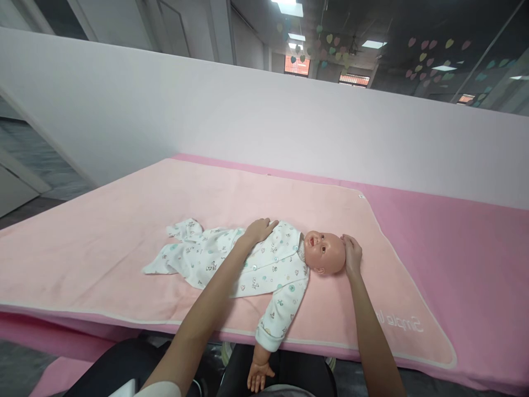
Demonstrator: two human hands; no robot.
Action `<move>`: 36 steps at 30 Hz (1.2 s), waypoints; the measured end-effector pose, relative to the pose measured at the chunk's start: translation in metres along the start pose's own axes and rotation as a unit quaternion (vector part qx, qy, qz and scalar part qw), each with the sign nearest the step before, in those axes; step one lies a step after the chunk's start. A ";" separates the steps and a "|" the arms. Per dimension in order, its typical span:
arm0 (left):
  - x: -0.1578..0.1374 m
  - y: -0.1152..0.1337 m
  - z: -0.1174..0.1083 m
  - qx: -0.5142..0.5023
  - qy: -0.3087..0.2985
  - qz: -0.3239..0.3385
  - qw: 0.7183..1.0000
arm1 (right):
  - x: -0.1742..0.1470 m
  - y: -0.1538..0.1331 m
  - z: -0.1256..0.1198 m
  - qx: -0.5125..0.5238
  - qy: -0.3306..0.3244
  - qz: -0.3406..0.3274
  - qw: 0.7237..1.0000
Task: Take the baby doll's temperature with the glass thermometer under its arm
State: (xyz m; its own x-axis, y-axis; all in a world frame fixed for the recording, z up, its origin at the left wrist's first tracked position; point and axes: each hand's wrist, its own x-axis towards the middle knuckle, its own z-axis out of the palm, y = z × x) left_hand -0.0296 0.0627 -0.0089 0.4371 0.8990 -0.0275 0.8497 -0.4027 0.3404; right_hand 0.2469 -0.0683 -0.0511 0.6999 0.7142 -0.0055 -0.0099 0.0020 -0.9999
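A baby doll (326,255) lies on its back, head to the right, dressed in a white printed top (264,270) and matching trousers (202,259). My left hand (259,229) rests flat on the far side of the doll's chest, fingers loosely extended. At the crown of the head, my right hand (352,252) touches it with curved fingers, not closed around anything. One doll arm, with its bare hand (260,370), hangs over the table's near edge toward my lap. The doll's other arm cannot be made out. Both trouser legs trail to the left, and no feet show.
Under the doll is a peach blanket (124,220) with a pale border and lettering at the near right. It covers much of the pink tabletop (467,264). A low white partition (264,121) runs along the back, with glass above it. My legs are below the near edge.
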 end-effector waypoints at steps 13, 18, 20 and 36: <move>0.001 0.000 0.000 0.005 -0.002 0.001 1.000 | -0.021 -0.031 0.001 0.046 -0.187 -0.049 0.980; 0.000 0.001 -0.002 0.001 -0.005 -0.006 1.000 | -0.020 -0.027 0.004 0.047 -0.179 -0.054 0.981; 0.000 0.001 -0.002 0.002 -0.004 -0.006 1.000 | -0.020 -0.027 0.005 0.053 -0.172 -0.060 0.982; 0.001 -0.001 -0.001 0.003 -0.002 0.002 1.000 | -0.027 -0.039 0.007 0.059 -0.199 -0.026 0.978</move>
State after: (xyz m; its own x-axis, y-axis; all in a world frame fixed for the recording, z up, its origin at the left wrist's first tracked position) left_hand -0.0299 0.0640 -0.0087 0.4412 0.8969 -0.0312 0.8502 -0.4066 0.3345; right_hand 0.2233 -0.0827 -0.0119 0.3686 0.9267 0.0730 -0.0807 0.1102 -0.9906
